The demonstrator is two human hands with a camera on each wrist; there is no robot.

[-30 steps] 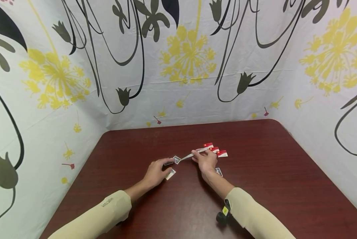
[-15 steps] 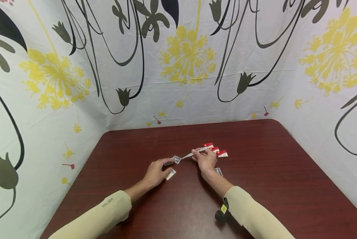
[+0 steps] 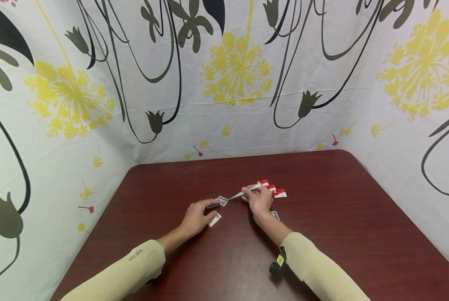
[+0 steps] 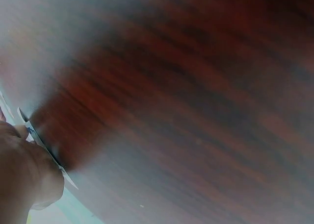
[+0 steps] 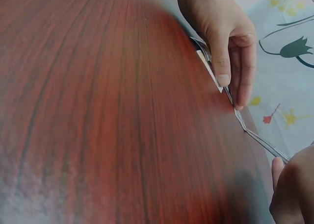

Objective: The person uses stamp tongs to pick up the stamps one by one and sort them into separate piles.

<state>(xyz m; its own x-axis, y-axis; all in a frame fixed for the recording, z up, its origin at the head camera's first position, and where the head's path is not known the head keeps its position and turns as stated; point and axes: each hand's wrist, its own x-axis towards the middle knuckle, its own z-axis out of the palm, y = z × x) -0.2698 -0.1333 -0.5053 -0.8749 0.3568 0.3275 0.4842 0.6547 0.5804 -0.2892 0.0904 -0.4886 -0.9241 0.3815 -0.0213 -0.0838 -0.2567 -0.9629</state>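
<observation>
My right hand [image 3: 260,200] holds a pair of metal tweezers [image 3: 237,195] between thumb and fingers. The tweezers' tip reaches the edge of a small white-bordered stamp [image 3: 222,201] on the table. From the left, my left hand [image 3: 194,217] rests its extended index finger at that stamp and a darker one [image 3: 211,205] beside it. Its thumb lies by a pale stamp [image 3: 215,220] nearer to me. The right wrist view shows the tweezers [image 5: 265,144] angled down to the stamp by the left fingertips. In the left wrist view the left hand [image 4: 32,177] partly hides the stamps.
Several red-and-white pieces [image 3: 280,193] lie just beyond my right hand. Another grey stamp [image 3: 275,215] sits partly under the right wrist. A dark red-brown wooden table [image 3: 224,259] spreads all around, with patterned cloth [image 3: 235,125] hanging behind its far edge.
The right forearm and the device on its wrist have shifted slightly up and left. The tweezers' tip stays near the same stamp, and the left hand is still.
</observation>
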